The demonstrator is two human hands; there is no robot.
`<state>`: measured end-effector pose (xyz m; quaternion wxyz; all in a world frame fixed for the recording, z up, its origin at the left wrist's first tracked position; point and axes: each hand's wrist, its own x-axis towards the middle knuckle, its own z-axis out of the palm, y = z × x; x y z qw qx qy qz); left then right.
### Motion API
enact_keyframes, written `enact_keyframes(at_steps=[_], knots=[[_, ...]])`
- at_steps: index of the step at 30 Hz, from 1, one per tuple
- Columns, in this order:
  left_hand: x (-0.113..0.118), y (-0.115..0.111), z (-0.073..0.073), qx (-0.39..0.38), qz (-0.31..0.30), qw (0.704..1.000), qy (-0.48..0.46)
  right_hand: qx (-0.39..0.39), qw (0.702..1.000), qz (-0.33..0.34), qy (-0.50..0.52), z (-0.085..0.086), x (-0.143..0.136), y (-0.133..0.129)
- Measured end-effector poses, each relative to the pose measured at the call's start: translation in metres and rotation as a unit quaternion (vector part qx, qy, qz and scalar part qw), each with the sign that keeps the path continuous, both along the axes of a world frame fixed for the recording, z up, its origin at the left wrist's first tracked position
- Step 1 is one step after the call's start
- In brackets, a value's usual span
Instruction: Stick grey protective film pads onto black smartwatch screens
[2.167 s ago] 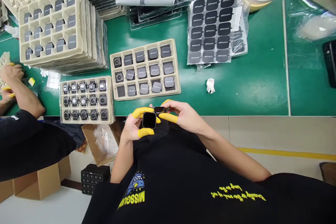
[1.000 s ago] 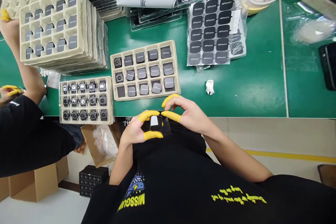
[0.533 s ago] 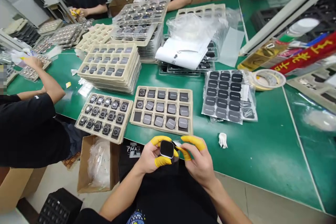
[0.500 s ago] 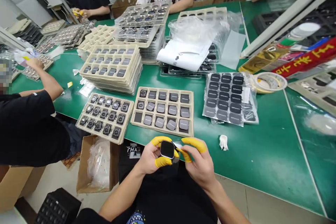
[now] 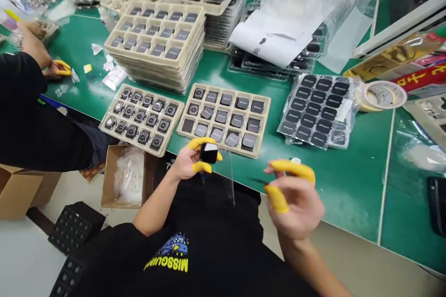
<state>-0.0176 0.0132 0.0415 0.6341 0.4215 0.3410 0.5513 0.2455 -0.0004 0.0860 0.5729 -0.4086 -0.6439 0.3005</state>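
Note:
My left hand (image 5: 190, 160), with yellow finger cots, grips a smartwatch case (image 5: 209, 153) by its edges, the black glossy screen facing up. Beside it hangs a clear plastic sheet (image 5: 228, 176); what holds it is hidden. My right hand (image 5: 294, 195), also in yellow cots, is apart from the watch at the right, its fingertips pinched on a thin dark sliver (image 5: 258, 180) too blurred to name. Just beyond my left hand lies a beige tray (image 5: 266, 120) with grey square pieces and a few watch cases. Left of it, another beige tray (image 5: 177, 125) is filled with dark watch cases.
Stacked beige trays (image 5: 181, 74) rise behind. Plastic-wrapped sheets of black labels (image 5: 313, 111) and a tape roll (image 5: 385, 95) lie at right. Paper (image 5: 275, 39) tops more trays. A co-worker's hand (image 5: 54, 69) is at left; an open carton (image 5: 108, 181) stands below the table edge.
My right hand has moved away from the watch to the right. My left hand still holds the watch. The view has tilted down, and the white crumpled piece is now mostly behind my right hand.

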Motion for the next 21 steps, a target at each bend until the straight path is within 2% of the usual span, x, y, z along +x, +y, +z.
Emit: enact_keyframes(at_steps=[3, 6, 8, 14, 21], knots=[[-0.001, 0.003, -0.001, 0.009, -0.034, 0.999, 0.008, -0.140, 0.985, 0.063, 0.079, 0.027, -0.004, 0.022], [0.004, 0.004, -0.001, 0.030, -0.032, 0.999, 0.028, -0.191, 0.965, 0.142, 0.115, 0.048, -0.021, 0.042], [0.005, 0.003, -0.001, 0.047, -0.025, 0.997, 0.056, -0.208, 0.955, 0.178, 0.116, 0.055, -0.034, 0.049], [-0.004, 0.000, -0.004, 0.082, -0.012, 0.988, 0.127, -0.275, 0.934, 0.222, 0.047, 0.057, -0.051, 0.051], [-0.007, -0.002, -0.008, 0.083, -0.010, 0.989, 0.126, -0.277, 0.933, 0.225, 0.043, 0.048, -0.054, 0.049]])
